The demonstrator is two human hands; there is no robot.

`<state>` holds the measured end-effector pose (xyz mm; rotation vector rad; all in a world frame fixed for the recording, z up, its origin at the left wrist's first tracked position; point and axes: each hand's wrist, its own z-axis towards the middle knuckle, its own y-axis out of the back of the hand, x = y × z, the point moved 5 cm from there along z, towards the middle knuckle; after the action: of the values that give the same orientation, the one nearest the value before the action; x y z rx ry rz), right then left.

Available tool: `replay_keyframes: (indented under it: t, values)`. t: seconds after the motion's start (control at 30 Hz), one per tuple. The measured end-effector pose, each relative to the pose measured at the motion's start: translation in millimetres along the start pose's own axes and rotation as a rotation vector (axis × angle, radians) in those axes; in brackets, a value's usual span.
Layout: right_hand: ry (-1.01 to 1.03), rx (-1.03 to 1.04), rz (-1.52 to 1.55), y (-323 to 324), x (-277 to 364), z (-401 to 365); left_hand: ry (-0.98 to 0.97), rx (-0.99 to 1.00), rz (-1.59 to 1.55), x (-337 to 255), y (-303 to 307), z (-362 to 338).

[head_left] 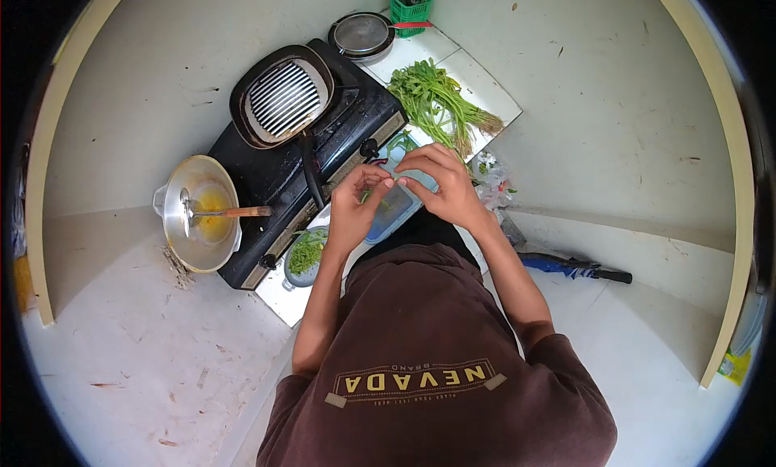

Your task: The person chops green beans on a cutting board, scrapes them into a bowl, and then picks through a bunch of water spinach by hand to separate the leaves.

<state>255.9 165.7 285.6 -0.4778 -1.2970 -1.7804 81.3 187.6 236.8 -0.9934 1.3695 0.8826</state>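
My left hand (356, 204) and my right hand (444, 188) meet at their fingertips above a blue plastic tray (384, 225). Both are closed in a pinch on a small green sprig (366, 196), mostly hidden by the fingers. More green leaves (400, 142) lie at the tray's far end. Just beyond my right hand, a bunch of leafy greens (436, 99) rests on white tiles, its roots toward the right. Left of my left forearm stands a grey bowl (297, 279) holding picked green leaves (307, 253).
A black gas stove (234, 168) carries a square grill pan (241, 119), its handle pointing toward me. Left of it sits a metal wok (179, 242) with yellow oil and a wooden-handled ladle (246, 212). Behind are a strainer (361, 34) and green basket (412, 16). A folded umbrella (566, 267) lies right.
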Motion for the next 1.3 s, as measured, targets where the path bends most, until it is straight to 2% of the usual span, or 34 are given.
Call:
replay_keyframes:
  t: [0.07, 0.17, 0.37, 0.47, 0.57, 0.67, 0.8, 0.9, 0.97, 1.1, 1.13, 1.23, 1.3]
  values:
    - [0.003, -0.009, -0.026, 0.7, 2.9, -1.3, -0.007, -0.013, -0.002, -5.7, -2.5, 0.5]
    - [-0.015, 0.02, -0.075, 1.2, 2.6, -4.9, -0.024, 0.007, 0.157, -9.9, -4.0, 1.4]
    - [-0.071, -0.046, -0.028, 1.1, -2.7, -16.8, -0.172, 0.036, 0.458, -35.0, -14.4, 1.9]
    - [-0.255, -0.126, 0.266, -5.6, -15.1, -26.6, -0.169, 0.022, 0.355, -31.8, -18.6, 3.9]
    - [-0.424, -0.126, 0.399, -13.9, -23.7, -35.7, -0.192, -0.022, 0.357, -28.4, -22.4, 5.5]
    - [-0.584, -0.236, 0.924, -36.0, -42.7, -50.3, -0.172, -0.084, 0.378, -23.0, -18.1, 7.8]
    - [-0.613, -0.293, 0.72, -37.9, -95.4, -57.8, -0.078, -0.2, 0.114, 5.8, 2.8, 8.1]
    - [-0.704, -0.192, 0.428, -62.9, -163.2, -78.9, 0.006, -0.274, -0.063, 9.0, 14.5, 6.7]
    - [-0.696, -0.096, 0.311, -90.5, -200.8, -97.2, 0.056, -0.339, -0.15, 13.8, 19.9, 6.1]
    - [-0.69, 0.107, 0.119, -131.1, -236.4, -111.0, 0.189, -0.441, -0.291, 26.1, 25.0, -0.1]
    - [-0.566, 0.094, -0.023, -132.0, -234.8, -110.1, 0.22, -0.461, -0.314, 30.0, 26.7, -2.2]
    - [-0.669, 0.005, 0.124, -133.2, -245.6, -117.5, 0.292, -0.514, -0.421, 43.1, 36.2, -11.7]
    - [-0.709, -0.022, 0.522, -129.4, -249.7, -124.9, 0.307, -0.543, -0.547, 50.8, 42.5, -21.5]
